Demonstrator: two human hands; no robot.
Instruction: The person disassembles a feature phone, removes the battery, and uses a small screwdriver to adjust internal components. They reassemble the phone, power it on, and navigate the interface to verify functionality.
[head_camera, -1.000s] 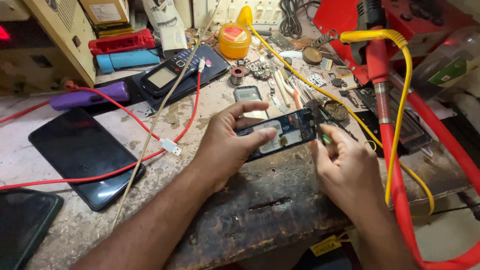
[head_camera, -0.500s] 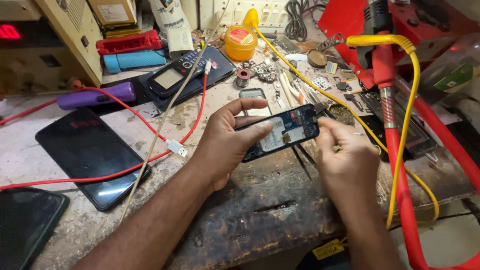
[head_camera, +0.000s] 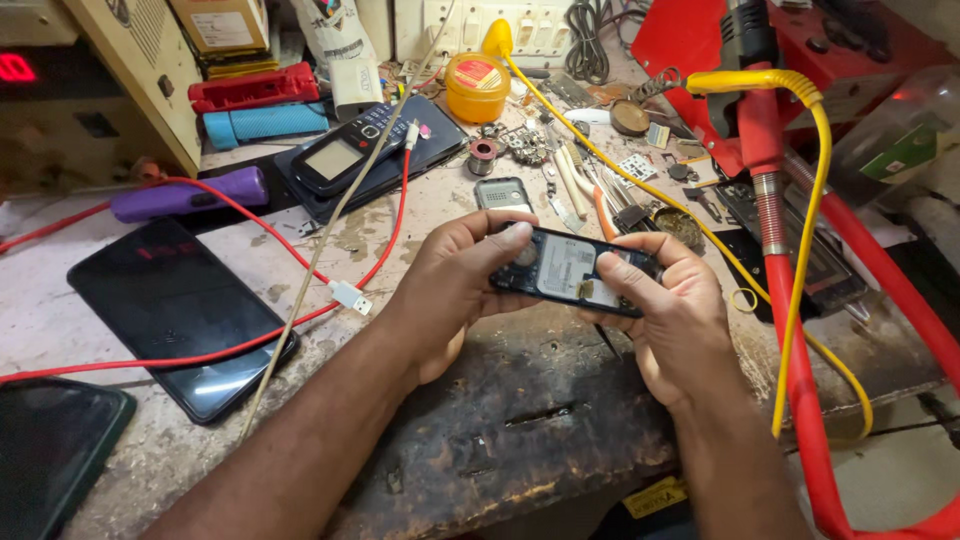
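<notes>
**Two hands, one opened phone**

Both hands grip a single opened phone above the worn desk: the left hand clasps its left end, the right hand its right, thumb pressed on the exposed inside. Two flat glossy black phones lie at left, one large, one cut off by the corner. One keypad phone rests on a dark slab. One round yellow tin stands behind. The small parts beyond are hard to make out.
</notes>
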